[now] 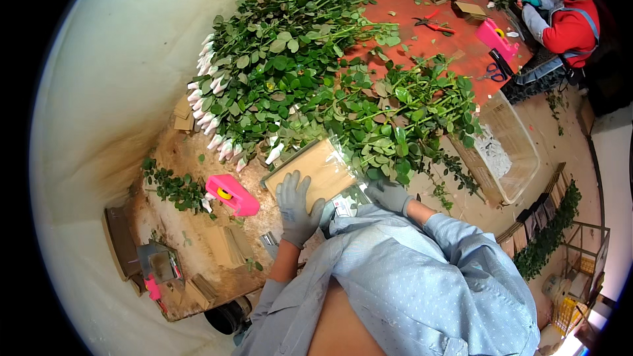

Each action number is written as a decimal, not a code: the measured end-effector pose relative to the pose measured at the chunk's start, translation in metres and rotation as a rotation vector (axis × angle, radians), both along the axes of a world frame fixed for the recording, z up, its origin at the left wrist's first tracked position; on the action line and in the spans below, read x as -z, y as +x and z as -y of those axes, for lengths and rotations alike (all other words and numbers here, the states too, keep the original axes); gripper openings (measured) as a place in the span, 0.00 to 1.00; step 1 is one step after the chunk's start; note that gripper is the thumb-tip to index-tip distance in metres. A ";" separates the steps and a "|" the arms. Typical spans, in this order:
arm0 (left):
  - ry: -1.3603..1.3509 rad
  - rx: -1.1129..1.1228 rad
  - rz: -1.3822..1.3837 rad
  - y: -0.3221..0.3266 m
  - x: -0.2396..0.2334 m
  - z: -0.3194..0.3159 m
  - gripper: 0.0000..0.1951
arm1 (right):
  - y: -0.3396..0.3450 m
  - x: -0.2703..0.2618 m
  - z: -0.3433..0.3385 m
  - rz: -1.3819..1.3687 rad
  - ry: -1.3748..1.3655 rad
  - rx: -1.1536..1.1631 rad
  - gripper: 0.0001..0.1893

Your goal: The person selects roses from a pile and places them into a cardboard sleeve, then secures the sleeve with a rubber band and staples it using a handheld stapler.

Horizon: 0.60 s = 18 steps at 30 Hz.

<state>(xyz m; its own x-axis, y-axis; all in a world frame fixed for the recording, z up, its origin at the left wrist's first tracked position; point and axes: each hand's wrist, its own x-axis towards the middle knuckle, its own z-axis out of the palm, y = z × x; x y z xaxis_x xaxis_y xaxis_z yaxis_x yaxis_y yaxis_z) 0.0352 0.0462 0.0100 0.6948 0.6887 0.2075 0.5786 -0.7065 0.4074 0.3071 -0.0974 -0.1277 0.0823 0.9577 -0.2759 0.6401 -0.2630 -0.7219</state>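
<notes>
My left hand (298,210), in a grey glove, lies flat with fingers spread on a brown cardboard sheet (309,170). The sheet rests at a tilt in a dark-edged frame or tray, and clear plastic wrap (341,158) shines along its right side. By the lower right corner of the sheet is my gloved right hand (390,195); its fingertips are partly hidden, so its grip is unclear. Leafy rose stems (390,123) lie just beyond both hands. Left of the sheet stands a pink tape dispenser (232,195) with a yellow core.
Rose stems with pale wrapped heads (212,123) are heaped against the wall. Red-handled pruners (435,24), scissors (494,73) and another pink dispenser (497,39) lie on the red tabletop (381,0). A plastic crate (514,158) holds white pieces. A co-worker (568,24) works at far right.
</notes>
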 end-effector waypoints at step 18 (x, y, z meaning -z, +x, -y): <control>-0.019 -0.007 -0.016 0.002 -0.002 0.000 0.33 | -0.018 0.030 -0.013 -0.303 0.160 0.125 0.23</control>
<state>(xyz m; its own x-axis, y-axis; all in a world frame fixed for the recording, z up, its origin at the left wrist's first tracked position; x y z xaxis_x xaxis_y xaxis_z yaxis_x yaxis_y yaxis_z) 0.0368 0.0457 0.0124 0.6927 0.6974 0.1838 0.5903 -0.6946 0.4112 0.2895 -0.0840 -0.1579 0.1389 0.9783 -0.1536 0.3607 -0.1945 -0.9122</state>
